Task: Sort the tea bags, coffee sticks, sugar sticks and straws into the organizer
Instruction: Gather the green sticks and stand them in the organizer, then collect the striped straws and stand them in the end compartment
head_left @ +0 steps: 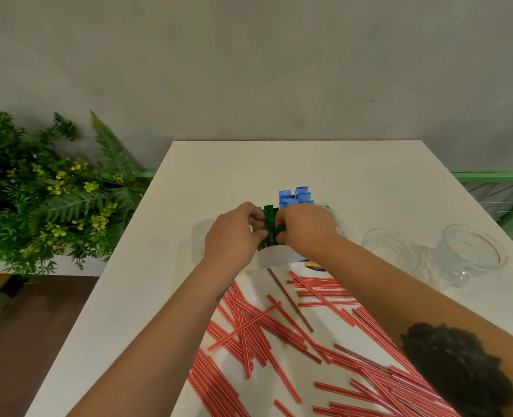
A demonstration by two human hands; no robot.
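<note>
Both hands are working at the organizer (274, 256), which is sitting near the middle of the white table (165, 281), a little toward its far edge. The left hand (234, 233) is curling its fingers around a bundle of green sticks (269, 228), and the right hand (304, 228) is pinching the same bundle from the other side. They seem to be squeezing the sticks together so the lot stands upright in a front compartment instead of fanning out; whether these are coffee or sugar sticks I cannot tell.

Just behind the green bundle, blue packets (295, 197) are standing on end in a rear compartment, so that sort is looking done. Something yellow and purple (313, 265) is peeking out under the right wrist, too hidden to name.

The red striped straws (258, 332) are lying loose in a crisscrossed heap across the near part of the table, beneath both forearms, none yet in the organizer. By my reckoning they are the bulk of what is left.

Two clear glass jars (471, 251) are lying tipped near the right edge, probably what the supplies came out of. Leafy plants (53, 191) are standing off the left edge.
</note>
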